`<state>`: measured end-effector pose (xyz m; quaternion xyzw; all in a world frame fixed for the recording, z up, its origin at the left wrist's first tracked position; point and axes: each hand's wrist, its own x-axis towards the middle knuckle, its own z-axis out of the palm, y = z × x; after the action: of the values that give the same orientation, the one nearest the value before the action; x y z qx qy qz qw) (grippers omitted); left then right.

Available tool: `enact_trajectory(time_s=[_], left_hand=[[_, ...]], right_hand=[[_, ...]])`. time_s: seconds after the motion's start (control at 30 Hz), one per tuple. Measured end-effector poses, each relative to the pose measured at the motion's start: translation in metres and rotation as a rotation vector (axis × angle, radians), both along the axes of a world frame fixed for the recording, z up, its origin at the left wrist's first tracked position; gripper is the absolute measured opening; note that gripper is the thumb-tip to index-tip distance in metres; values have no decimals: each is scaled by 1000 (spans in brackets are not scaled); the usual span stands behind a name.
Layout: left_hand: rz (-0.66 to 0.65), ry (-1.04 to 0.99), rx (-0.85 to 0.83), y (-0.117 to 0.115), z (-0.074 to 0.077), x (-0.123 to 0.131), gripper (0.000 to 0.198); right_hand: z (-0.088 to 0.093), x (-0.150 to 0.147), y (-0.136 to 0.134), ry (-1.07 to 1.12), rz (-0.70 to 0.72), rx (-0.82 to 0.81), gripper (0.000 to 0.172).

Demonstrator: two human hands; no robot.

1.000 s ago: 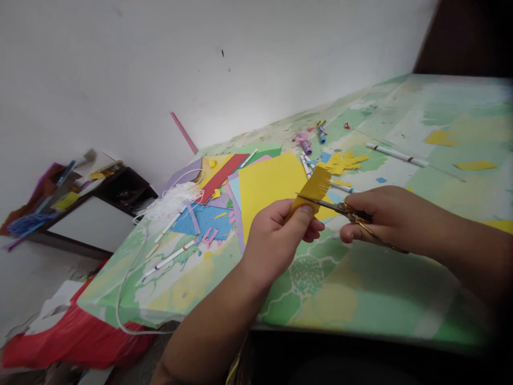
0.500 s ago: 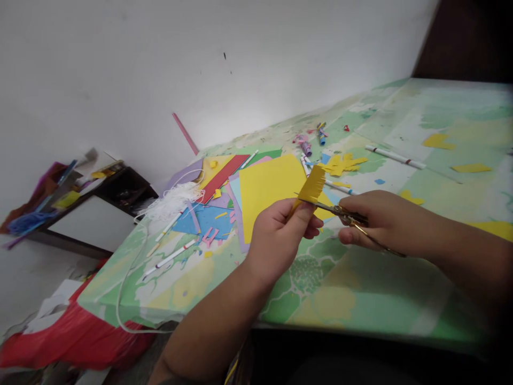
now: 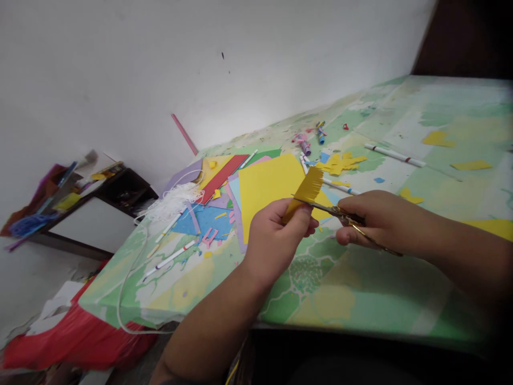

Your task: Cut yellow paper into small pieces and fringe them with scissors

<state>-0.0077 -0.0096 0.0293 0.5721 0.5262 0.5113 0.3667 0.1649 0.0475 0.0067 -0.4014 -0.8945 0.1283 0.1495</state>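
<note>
Pinched between the thumb and fingers of my left hand [image 3: 276, 238] is a strip of yellow paper [image 3: 308, 187], with a fringe of short cuts along its right edge. My right hand [image 3: 374, 219] grips gold-coloured scissors [image 3: 344, 215] by the handles, partly hidden by the fingers. The blades lie across the strip just above my left thumb. Behind my hands, a yellow sheet [image 3: 266, 187] rests on top of other coloured sheets. Cut yellow pieces [image 3: 342, 163] lie beyond the scissors.
White cord [image 3: 174, 202] is heaped on the left of the patterned tablecloth [image 3: 312, 305], near a blue sheet [image 3: 206, 220] with pink scraps. Several markers, one white marker [image 3: 395, 155] among them, lie about. Two small rolled paper figures [image 3: 320, 133] are near the wall. A shelf [image 3: 92, 219] stands left.
The scissors and both hands have shifted slightly left. More of the strip shows below the blades, and its fringed part tilts a little differently.
</note>
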Motion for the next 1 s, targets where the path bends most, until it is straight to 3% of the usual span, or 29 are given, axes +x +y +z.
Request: enact_trajectory(time_s=[0.53, 1.0], left_hand=[[-12, -92, -24, 2, 0, -1, 15], [-20, -73, -9, 0, 0, 0, 20]], right_hand=[[5, 2, -1, 12, -67, -5, 50], [-1, 5, 0, 12, 25, 21, 48]])
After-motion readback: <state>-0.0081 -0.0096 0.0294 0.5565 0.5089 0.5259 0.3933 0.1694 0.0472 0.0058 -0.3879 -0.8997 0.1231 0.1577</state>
